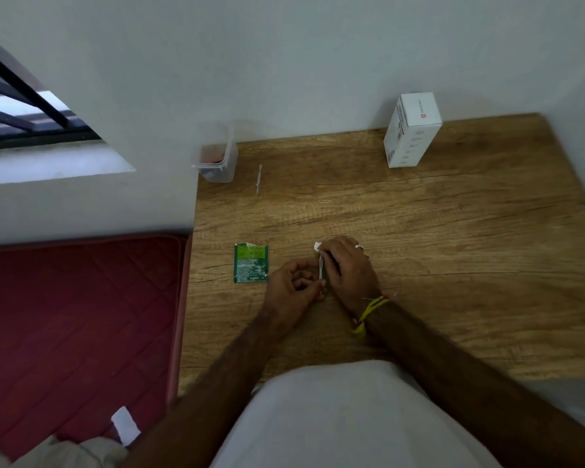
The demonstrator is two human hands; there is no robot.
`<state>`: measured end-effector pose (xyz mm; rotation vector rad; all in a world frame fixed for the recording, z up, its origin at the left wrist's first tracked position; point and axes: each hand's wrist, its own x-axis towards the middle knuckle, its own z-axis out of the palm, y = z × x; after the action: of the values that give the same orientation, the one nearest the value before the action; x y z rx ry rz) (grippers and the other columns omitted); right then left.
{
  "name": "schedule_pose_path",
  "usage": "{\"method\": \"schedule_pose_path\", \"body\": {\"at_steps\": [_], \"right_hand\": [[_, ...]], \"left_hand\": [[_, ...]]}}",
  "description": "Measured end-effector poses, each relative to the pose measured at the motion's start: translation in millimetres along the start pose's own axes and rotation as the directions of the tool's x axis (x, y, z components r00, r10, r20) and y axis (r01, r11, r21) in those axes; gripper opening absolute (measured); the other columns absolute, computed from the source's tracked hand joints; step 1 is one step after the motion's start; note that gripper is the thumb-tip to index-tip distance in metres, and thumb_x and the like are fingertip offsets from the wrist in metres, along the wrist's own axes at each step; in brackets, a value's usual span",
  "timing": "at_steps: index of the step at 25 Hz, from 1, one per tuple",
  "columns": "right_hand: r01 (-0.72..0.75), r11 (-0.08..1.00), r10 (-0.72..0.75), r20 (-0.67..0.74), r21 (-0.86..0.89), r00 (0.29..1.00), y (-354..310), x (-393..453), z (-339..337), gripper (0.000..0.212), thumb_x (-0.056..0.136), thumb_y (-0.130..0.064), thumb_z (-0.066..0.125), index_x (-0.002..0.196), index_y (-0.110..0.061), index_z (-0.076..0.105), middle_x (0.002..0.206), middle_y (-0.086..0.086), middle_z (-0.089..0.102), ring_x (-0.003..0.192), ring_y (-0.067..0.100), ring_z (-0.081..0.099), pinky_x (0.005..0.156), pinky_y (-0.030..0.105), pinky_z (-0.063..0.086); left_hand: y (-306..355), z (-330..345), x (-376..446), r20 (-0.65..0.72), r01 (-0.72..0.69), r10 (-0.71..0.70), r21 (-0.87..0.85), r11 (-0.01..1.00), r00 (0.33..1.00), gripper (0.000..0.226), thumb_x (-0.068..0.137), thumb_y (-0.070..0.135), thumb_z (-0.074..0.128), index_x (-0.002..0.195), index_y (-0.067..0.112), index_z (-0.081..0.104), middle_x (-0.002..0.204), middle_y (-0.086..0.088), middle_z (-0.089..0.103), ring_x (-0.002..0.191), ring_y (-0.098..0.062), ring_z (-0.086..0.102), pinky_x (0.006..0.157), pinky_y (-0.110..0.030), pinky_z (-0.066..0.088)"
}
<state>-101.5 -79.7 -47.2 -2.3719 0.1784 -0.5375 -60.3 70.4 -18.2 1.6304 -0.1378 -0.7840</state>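
Both hands work close together over the near middle of the wooden table. A thin white strip runs near-to-far between them: the right hand pinches its far end, where a small white tuft pokes out, and the left hand pinches its near end with curled fingertips. What the strip is made of is hard to tell, and the right fingers hide part of it. Just left of the hands lies a torn green sachet, its print too blurred to read. Far off stand a clear plastic container with something reddish inside, a second white strip beside it, and a white box to the far right
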Motion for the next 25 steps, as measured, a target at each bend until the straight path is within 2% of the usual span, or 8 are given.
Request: {"method": "schedule_pose_path", "body": {"at_steps": [5, 13, 16, 18, 22, 25], "right_hand": [[0.002, 1.000, -0.002, 0.002, -0.001, 1.000, 1, -5, -2, 0.024, 0.098, -0.019, 0.047, 0.104, -0.007, 0.067, 0.102, 0.004, 0.066, 0.097, 0.021, 0.059, 0.085, 0.038, 0.049], [0.024, 0.999, -0.025, 0.045, 0.032, 0.999, 2, -5, -5, 0.021, 0.097, -0.017, 0.049, 0.102, -0.007, 0.067, 0.100, 0.005, 0.063, 0.094, 0.021, 0.058, 0.082, 0.040, 0.050], [0.032, 0.998, -0.034, 0.036, 0.052, 0.999, 1, -7, -8, 0.019, 0.096, -0.016, 0.050, 0.100, -0.007, 0.066, 0.097, 0.005, 0.061, 0.090, 0.019, 0.056, 0.078, 0.039, 0.050], [0.051, 0.997, -0.054, 0.062, 0.049, 0.997, 2, -7, -9, 0.017, 0.096, -0.015, 0.052, 0.101, -0.008, 0.066, 0.098, 0.004, 0.061, 0.090, 0.018, 0.057, 0.077, 0.038, 0.050], [0.066, 0.997, -0.069, 0.077, 0.040, 0.995, 3, -9, -11, 0.016, 0.096, -0.014, 0.052, 0.103, -0.008, 0.066, 0.099, 0.005, 0.062, 0.091, 0.017, 0.056, 0.078, 0.037, 0.050], [0.097, 0.994, -0.102, 0.102, 0.054, 0.990, 4, -10, -13, 0.021, 0.097, -0.017, 0.050, 0.106, -0.008, 0.066, 0.101, 0.004, 0.063, 0.093, 0.016, 0.056, 0.080, 0.034, 0.049]], "left_hand": [[0, 1, -1, -0.009, -0.019, 0.019, -0.007, 1.000, 1.000, 0.039, 0.085, -0.008, 0.070, 0.121, 0.003, 0.062, 0.099, -0.026, 0.069, 0.085, -0.028, 0.071, 0.071, -0.029, 0.061], [-1, 2, -1, -0.025, -0.022, 0.022, 0.006, 1.000, 0.999, 0.037, 0.085, -0.007, 0.072, 0.118, 0.007, 0.063, 0.100, -0.023, 0.070, 0.086, -0.027, 0.073, 0.072, -0.029, 0.061], [-1, 2, -2, -0.021, -0.028, 0.028, 0.009, 1.000, 0.999, 0.040, 0.084, -0.005, 0.073, 0.121, 0.006, 0.063, 0.102, -0.022, 0.070, 0.091, -0.032, 0.073, 0.074, -0.030, 0.061], [0, 2, -3, -0.014, -0.017, 0.017, 0.016, 1.000, 1.000, 0.042, 0.084, -0.006, 0.073, 0.123, 0.002, 0.061, 0.104, -0.024, 0.070, 0.091, -0.029, 0.072, 0.074, -0.029, 0.061], [1, 2, -6, -0.018, -0.061, 0.062, 0.061, 0.996, 0.998, 0.047, 0.081, -0.005, 0.076, 0.124, 0.003, 0.061, 0.105, -0.017, 0.072, 0.095, -0.027, 0.072, 0.082, -0.033, 0.061], [-2, 2, -4, -0.037, -0.037, 0.039, 0.055, 0.998, 0.999, 0.048, 0.080, -0.003, 0.078, 0.125, 0.004, 0.061, 0.105, -0.014, 0.073, 0.096, -0.027, 0.072, 0.084, -0.035, 0.061]]}}
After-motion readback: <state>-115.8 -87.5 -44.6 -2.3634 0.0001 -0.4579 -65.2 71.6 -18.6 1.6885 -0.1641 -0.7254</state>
